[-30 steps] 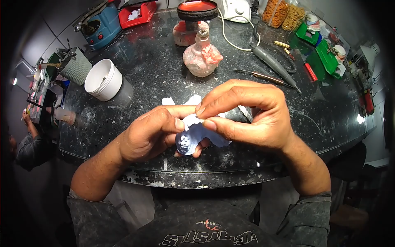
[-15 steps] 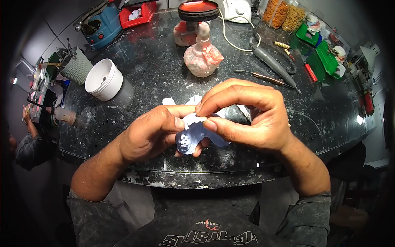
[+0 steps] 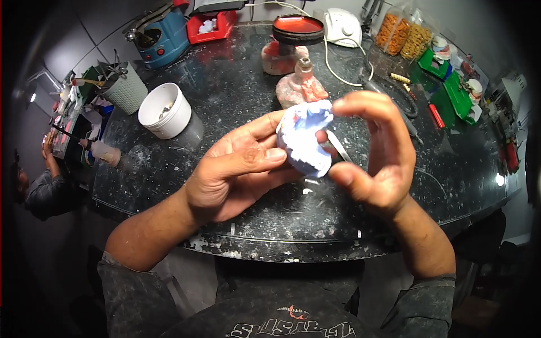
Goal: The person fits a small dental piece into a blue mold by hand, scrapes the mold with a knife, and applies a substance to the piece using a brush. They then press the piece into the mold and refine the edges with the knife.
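Observation:
A pale blue, horseshoe-shaped dental cast (image 3: 307, 141) with tooth shapes along its rim is raised over the dark bench, its middle washed out by glare. My left hand (image 3: 242, 163) grips it from the left, thumb on the near face and fingers behind. On the other side, my right hand (image 3: 377, 152) curves open around the cast, thumb and index apart, their tips close to its right ends. Just beyond the cast stands a glass burner (image 3: 298, 84) crusted with pink wax. Between cast and right hand shows a narrow pale strip (image 3: 338, 146).
A white tub (image 3: 165, 115) and a grey holder with tools (image 3: 124, 87) stand on the left. At the back are a blue machine (image 3: 163, 42), a red bin (image 3: 211, 27) and a round red dish (image 3: 298, 25). Green trays (image 3: 459, 96) with casts lie right. Another person (image 3: 48, 186) is at far left.
The cast has been lifted away from me and to the right, and turned in my left hand. My right hand's pinch on its front has opened. The view has shifted slightly.

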A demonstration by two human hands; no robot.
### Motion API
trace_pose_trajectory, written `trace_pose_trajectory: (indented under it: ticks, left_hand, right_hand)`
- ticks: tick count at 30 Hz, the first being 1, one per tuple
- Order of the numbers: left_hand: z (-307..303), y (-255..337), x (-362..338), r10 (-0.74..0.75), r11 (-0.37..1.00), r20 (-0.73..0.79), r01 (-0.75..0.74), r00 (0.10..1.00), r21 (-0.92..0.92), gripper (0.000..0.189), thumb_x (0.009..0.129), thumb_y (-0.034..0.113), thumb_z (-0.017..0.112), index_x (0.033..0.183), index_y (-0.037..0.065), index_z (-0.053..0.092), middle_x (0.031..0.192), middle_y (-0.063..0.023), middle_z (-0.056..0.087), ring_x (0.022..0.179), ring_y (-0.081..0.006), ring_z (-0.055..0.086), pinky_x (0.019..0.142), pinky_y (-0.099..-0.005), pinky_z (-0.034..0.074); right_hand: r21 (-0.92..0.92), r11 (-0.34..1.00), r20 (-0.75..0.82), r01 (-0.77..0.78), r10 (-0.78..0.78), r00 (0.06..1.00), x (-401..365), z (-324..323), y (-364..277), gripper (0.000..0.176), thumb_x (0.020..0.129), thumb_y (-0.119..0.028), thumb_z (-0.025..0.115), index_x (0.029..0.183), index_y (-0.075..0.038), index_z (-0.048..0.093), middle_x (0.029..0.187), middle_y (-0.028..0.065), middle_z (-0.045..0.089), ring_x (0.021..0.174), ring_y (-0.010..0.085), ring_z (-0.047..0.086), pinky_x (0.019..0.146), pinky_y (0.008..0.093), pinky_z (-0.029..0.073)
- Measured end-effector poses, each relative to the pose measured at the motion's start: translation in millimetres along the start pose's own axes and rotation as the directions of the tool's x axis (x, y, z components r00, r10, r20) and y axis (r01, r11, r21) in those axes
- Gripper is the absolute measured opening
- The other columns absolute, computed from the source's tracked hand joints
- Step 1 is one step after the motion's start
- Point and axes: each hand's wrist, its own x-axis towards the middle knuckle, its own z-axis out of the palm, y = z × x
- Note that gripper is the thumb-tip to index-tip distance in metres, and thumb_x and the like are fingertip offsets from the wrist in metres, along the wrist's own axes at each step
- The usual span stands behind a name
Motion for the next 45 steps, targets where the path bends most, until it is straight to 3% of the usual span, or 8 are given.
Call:
trace_pose_trajectory:
  ticks: [6, 14, 20, 26, 30, 34, 37, 45]
  left_hand:
    - [-3, -8, 3, 0.127, 0.988, -0.072, -0.133, 0.989, -0.074, 0.062, 0.098, 0.007, 0.054, 0.151, -0.005, 0.024, 0.145, -0.0146, 0.045, 0.136, -0.0231, 0.045, 0.119, -0.0402, 0.033]
    - [-6, -6, 3, 0.209, 0.977, -0.159, -0.212, 0.965, -0.005, 0.058, 0.102, 0.012, 0.049, 0.150, -0.007, 0.022, 0.145, -0.0245, 0.044, 0.141, -0.0324, 0.041, 0.119, -0.0421, 0.033]
    - [-9, -5, 2, 0.244, 0.967, -0.192, -0.254, 0.951, -0.029, 0.054, 0.103, 0.014, 0.046, 0.148, -0.008, 0.024, 0.145, -0.0281, 0.043, 0.139, -0.0324, 0.043, 0.118, -0.0422, 0.036]
    - [-14, -2, 1, 0.237, 0.970, -0.219, -0.242, 0.946, 0.006, 0.054, 0.103, 0.024, 0.044, 0.143, -0.009, 0.032, 0.138, -0.0282, 0.049, 0.133, -0.0359, 0.049, 0.116, -0.0433, 0.039]
    - [-13, 1, 0, 0.213, 0.953, -0.294, -0.264, 0.932, -0.146, 0.063, 0.096, 0.040, 0.044, 0.139, -0.006, 0.041, 0.103, -0.0133, 0.057, 0.092, -0.0233, 0.054, 0.077, -0.0320, 0.046]
    - [-24, 7, 2, 0.231, 0.934, -0.312, -0.300, 0.921, -0.193, 0.062, 0.094, 0.042, 0.042, 0.132, -0.007, 0.048, 0.090, -0.0074, 0.052, 0.079, -0.0181, 0.046, 0.067, -0.0293, 0.040]
    - [-33, 5, 4, 0.258, 0.933, -0.289, -0.316, 0.922, -0.175, 0.059, 0.094, 0.046, 0.042, 0.123, -0.003, 0.055, 0.099, -0.0118, 0.060, 0.075, -0.0182, 0.048, 0.065, -0.0297, 0.040]
    - [-24, 4, 6, 0.192, 0.970, -0.291, -0.226, 0.937, -0.089, 0.069, 0.095, 0.052, 0.038, 0.134, -0.003, 0.050, 0.127, -0.0231, 0.060, 0.106, -0.0300, 0.064, 0.082, -0.0365, 0.052]
  right_hand:
    - [-0.220, 0.970, 0.138, 0.107, -0.078, 0.987, -1, 9, -4, 0.047, 0.069, -0.008, 0.084, 0.112, -0.004, 0.066, 0.105, 0.0074, 0.065, 0.095, 0.0227, 0.062, 0.086, 0.0339, 0.047]
    - [-0.192, 0.903, 0.109, -0.383, 0.408, 0.906, -7, 8, 6, 0.015, 0.088, -0.004, 0.064, 0.102, -0.002, 0.065, 0.091, 0.0102, 0.065, 0.087, 0.0202, 0.064, 0.084, 0.0303, 0.050]
    - [-0.398, 0.917, 0.473, 0.002, 0.204, 0.857, -15, 23, 5, 0.044, 0.080, -0.020, 0.076, 0.119, -0.005, 0.062, 0.138, 0.0169, 0.046, 0.125, 0.0390, 0.043, 0.106, 0.0490, 0.040]
    - [-0.352, 0.936, 0.571, 0.000, 0.215, 0.793, -9, 13, 7, 0.037, 0.081, -0.022, 0.075, 0.113, -0.008, 0.063, 0.119, 0.0102, 0.060, 0.116, 0.0302, 0.054, 0.104, 0.0461, 0.042]
    - [-0.261, 0.965, 0.493, 0.010, 0.125, 0.861, -5, 7, 1, 0.031, 0.080, -0.020, 0.074, 0.106, -0.008, 0.064, 0.092, 0.0073, 0.066, 0.092, 0.0276, 0.063, 0.099, 0.0437, 0.043]
    - [0.075, 0.711, 0.504, -0.699, 0.578, 0.642, 0, 3, -10, 0.026, 0.093, -0.018, 0.057, 0.112, -0.001, 0.063, 0.084, 0.0137, 0.067, 0.081, 0.0264, 0.067, 0.074, 0.0373, 0.051]
    - [-0.173, 0.936, 0.563, -0.306, 0.348, 0.749, -11, 14, 2, 0.025, 0.094, -0.024, 0.054, 0.104, -0.003, 0.064, 0.085, 0.0168, 0.066, 0.084, 0.0339, 0.064, 0.082, 0.0437, 0.048]
    - [-0.302, 0.930, 0.626, -0.208, 0.358, 0.693, -10, 19, -3, 0.029, 0.094, -0.034, 0.060, 0.106, -0.010, 0.069, 0.089, 0.0090, 0.064, 0.088, 0.0282, 0.060, 0.084, 0.0411, 0.045]
